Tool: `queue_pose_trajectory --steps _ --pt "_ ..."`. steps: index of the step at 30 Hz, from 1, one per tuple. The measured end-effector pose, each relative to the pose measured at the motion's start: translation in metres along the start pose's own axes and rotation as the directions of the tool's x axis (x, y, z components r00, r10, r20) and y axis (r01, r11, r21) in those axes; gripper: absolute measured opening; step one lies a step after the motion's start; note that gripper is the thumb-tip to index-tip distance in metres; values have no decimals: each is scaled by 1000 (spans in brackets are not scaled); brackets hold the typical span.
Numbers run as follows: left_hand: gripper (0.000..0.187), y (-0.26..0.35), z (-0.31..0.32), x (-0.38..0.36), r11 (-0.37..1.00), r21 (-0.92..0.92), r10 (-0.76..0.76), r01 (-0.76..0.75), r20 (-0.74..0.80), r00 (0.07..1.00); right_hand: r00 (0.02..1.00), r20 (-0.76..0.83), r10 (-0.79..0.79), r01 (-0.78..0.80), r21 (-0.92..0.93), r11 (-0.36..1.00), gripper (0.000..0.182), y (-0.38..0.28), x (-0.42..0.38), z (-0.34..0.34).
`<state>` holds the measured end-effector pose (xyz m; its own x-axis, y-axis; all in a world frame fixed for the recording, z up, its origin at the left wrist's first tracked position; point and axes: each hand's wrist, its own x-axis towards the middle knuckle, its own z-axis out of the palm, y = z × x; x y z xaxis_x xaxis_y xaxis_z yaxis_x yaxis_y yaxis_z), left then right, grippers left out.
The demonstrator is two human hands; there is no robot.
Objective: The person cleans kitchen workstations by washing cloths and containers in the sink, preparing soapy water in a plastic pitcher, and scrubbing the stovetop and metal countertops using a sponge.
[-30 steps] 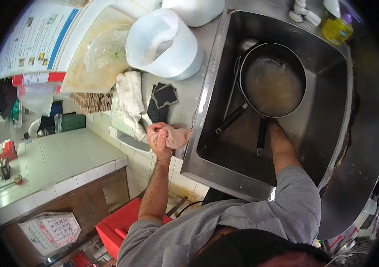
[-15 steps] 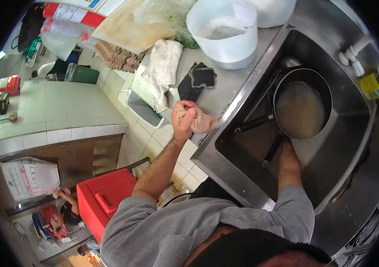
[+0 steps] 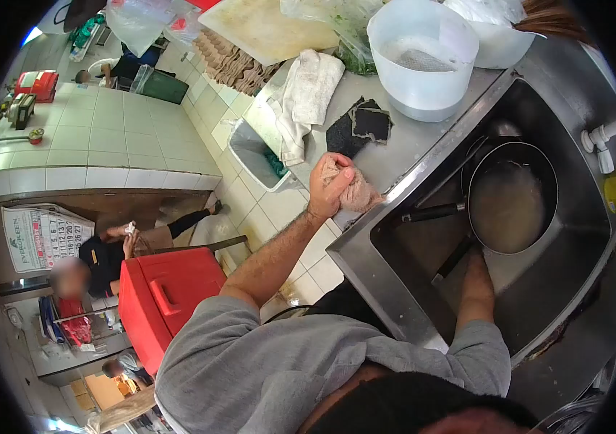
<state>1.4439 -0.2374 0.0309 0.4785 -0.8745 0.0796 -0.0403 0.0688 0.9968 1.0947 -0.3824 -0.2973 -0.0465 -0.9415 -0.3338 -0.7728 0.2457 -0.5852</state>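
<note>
Over my feed, the sink (image 3: pixel 539 293) holds a pan (image 3: pixel 516 152) of murky liquid. I see the hands apart: right hand (image 3: pixel 476 263) in the sink, grip hidden; left hand (image 3: pixel 330 186) clamped on a pink cloth (image 3: pixel 360 194) at the sink's edge.

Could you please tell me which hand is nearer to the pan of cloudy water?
Right. The right hand, mostly hidden, is in the sink at the near side of the pan; the left hand is farther away, outside the sink, holding a cloth.

Pale tiled floor (image 3: pixel 251 226), white-tiled counter (image 3: pixel 91 130), brown panel (image 3: pixel 131 206), paper calendar (image 3: pixel 40 239)
</note>
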Motion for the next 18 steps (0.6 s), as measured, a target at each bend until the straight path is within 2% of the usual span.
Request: queue_pose_trajectory --steps 15,18 --pt "23 -4 1 5 998 -60 1 -2 -28 1000 998 63 10 -11 12 1000 19 22 -14 -11" --pt "23 -5 1 4 997 -80 -5 2 -30 1000 991 130 36 -45 64 997 19 36 -32 -18"
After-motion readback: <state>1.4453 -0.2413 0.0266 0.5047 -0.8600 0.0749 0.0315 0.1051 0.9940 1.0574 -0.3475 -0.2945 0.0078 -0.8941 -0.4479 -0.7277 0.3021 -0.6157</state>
